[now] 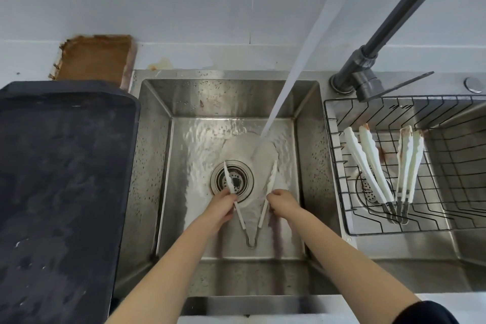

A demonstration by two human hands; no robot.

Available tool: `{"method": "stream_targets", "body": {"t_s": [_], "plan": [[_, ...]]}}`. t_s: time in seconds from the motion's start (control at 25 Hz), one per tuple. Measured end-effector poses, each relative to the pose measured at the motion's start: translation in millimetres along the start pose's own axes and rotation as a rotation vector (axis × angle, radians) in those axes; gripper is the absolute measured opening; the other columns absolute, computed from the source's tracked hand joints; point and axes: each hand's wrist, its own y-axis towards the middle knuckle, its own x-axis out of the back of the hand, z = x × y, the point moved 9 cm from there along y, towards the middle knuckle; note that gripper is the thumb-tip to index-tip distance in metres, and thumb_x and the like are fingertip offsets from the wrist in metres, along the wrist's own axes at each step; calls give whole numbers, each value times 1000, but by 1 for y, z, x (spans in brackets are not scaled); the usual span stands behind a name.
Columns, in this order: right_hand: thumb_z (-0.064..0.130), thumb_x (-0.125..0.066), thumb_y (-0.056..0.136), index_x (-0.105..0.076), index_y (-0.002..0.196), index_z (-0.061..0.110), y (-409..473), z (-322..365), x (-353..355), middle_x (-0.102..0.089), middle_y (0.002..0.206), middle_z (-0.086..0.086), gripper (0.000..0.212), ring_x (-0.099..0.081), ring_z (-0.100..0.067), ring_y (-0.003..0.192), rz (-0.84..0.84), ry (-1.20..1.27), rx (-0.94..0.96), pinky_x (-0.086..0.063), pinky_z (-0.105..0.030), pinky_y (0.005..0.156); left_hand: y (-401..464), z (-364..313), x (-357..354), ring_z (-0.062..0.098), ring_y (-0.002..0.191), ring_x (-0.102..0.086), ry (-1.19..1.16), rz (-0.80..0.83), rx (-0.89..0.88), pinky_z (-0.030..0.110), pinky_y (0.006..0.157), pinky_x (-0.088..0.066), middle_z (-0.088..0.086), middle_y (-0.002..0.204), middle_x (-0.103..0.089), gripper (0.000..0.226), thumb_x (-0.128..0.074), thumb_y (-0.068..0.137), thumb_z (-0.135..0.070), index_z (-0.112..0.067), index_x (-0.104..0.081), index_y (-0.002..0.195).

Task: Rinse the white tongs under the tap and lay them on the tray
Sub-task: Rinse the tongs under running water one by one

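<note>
Seemingly mid-rinse, both hands, left hand (223, 205) and right hand (282, 202), each grip one arm of the white tongs (251, 208), spread low in the sink (155, 166). The stream (289, 81) lands at twelve o'clock beyond them; wet plastic could slip before reaching the tray (60, 179) at nine o'clock.

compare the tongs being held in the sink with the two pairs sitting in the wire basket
The held tongs are spread wide in a V over the drain, one arm in each of the hands, left and right; the basket tongs and lie nearly closed, untouched. The held pair sits by the running water; the basket pairs rest in the wire basket with brownish tips. All are white with metal hinge ends.
</note>
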Motion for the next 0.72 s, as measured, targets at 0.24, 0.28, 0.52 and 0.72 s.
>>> {"method": "stream_targets", "body": {"t_s": [0.24, 0.28, 0.52, 0.72], "plan": [[18, -40, 95, -35, 141, 4, -47, 36, 27, -43, 145, -14, 48, -40, -29, 133, -68, -93, 178, -32, -33, 109, -26, -29, 6, 25, 131, -43, 146, -42, -111, 35, 110, -34, 12, 144, -43, 48, -42, 93, -13, -12, -36, 142], [19, -39, 96, -34, 143, 7, -56, 44, 31, -42, 146, -11, 49, -40, -26, 134, -75, -111, 227, -31, -30, 108, -31, -37, 5, 25, 132, -42, 210, -58, -159, 34, 111, -34, 11, 144, -43, 47, -41, 93, -13, -12, -39, 140], [22, -42, 95, -42, 139, 13, -101, 84, 68, -52, 140, -6, 45, -47, -21, 129, -184, -160, 479, -35, -30, 107, -70, -81, -17, 21, 120, -54, 457, -71, -383, 30, 101, -40, 11, 133, -57, 36, -43, 94, -14, -9, -53, 128], [22, -45, 94, -50, 133, 13, -131, 100, 114, -57, 133, -6, 40, -52, -19, 123, -282, -92, 619, -37, -22, 93, -118, -130, -67, 19, 95, -59, 470, -10, -583, 1, 61, -43, 19, 126, -60, 33, -35, 96, -3, 2, -52, 124]]}}
